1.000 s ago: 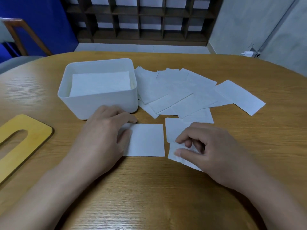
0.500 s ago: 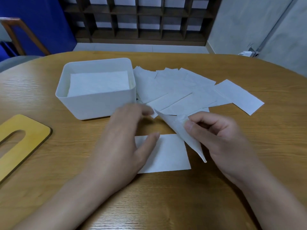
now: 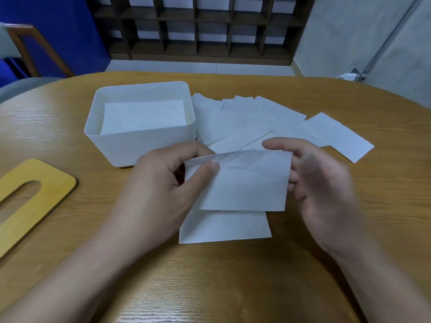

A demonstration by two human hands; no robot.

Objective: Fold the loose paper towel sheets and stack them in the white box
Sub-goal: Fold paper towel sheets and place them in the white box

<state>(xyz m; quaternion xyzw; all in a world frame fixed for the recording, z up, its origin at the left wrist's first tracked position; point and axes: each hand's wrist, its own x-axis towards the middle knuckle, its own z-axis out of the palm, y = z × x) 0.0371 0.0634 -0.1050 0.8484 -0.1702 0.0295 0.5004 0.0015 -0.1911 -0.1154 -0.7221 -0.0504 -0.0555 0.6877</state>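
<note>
Yellow wooden lid with oval slot (image 3: pixel 35 194) lies flat at the wooden table's (image 3: pixel 233 287) left edge. Beyond the far edge: dark cubby shelf (image 3: pixel 198 26), blue wall (image 3: pixel 58 31), wooden chair frame (image 3: pixel 25 47) far left, white plug (image 3: pixel 348 76) by the right wall.

You are in an office or meeting-type room: a rounded wood-grain counter (image 3: pixel 349 108), a dark open cubby shelf unit (image 3: pixel 198 26) along the far wall, a blue partition (image 3: pixel 53 31), a wooden-armed chair (image 3: pixel 25 45), and a wall power adapter (image 3: pixel 349 76).
</note>
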